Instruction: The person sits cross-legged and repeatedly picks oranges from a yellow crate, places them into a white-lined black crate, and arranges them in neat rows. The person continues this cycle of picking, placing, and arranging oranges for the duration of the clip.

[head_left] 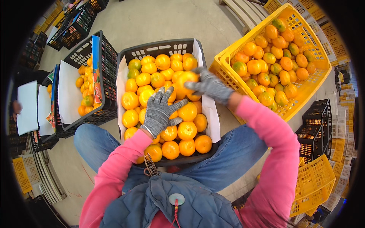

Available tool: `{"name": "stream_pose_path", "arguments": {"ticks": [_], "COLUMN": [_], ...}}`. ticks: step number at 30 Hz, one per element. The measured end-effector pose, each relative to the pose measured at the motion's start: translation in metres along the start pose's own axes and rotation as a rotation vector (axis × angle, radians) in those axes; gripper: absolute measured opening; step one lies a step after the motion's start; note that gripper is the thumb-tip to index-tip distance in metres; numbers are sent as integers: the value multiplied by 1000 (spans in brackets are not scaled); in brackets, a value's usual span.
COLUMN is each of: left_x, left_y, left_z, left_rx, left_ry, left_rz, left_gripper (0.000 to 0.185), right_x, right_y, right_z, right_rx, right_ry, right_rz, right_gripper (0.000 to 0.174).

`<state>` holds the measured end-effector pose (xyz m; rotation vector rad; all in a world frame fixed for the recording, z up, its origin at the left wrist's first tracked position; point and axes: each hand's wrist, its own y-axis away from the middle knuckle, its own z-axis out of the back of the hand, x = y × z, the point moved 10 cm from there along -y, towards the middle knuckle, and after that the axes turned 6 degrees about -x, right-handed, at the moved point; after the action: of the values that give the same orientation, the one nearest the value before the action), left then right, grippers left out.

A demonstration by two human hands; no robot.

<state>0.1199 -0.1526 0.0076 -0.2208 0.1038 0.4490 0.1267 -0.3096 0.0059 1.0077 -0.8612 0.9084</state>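
Note:
Between my knees stands a black plastic crate (159, 47) lined at its sides with white paper (211, 119). Orange mandarins (186, 130) fill it, several with green patches. My left hand (160, 111), in a grey knit glove, lies palm down on the fruit near the middle with its fingers spread. At the crate's right side, my gloved right hand (209, 85) grips a mandarin (186, 82) above the others; both are blurred. To the right, a tilted yellow plastic crate (228, 88) holds loose mandarins (276, 68), some partly green.
Left of me are black crates (109, 65) of mandarins with white paper and a printed blue card (97, 68). A person's hand (17, 107) shows at the far left. Wooden pallets (242, 12) lie at the back. Empty yellow crates (313, 185) and black crates (316, 128) stand at right.

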Motion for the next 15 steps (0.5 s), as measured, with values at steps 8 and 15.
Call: {"name": "stream_pose_path", "arguments": {"ticks": [8,15], "left_x": [2,2], "left_y": [2,1], "left_z": [-3,-2], "left_rx": [-12,5], "left_ry": [1,1], "left_rz": [8,18], "left_gripper": [71,70], "right_x": [-80,-70], "right_y": [-21,-23], "right_z": [-32,-32], "right_rx": [81,-39], "right_ry": [-63,211], "right_rz": [-225,-32], "right_gripper": [57,57]}}
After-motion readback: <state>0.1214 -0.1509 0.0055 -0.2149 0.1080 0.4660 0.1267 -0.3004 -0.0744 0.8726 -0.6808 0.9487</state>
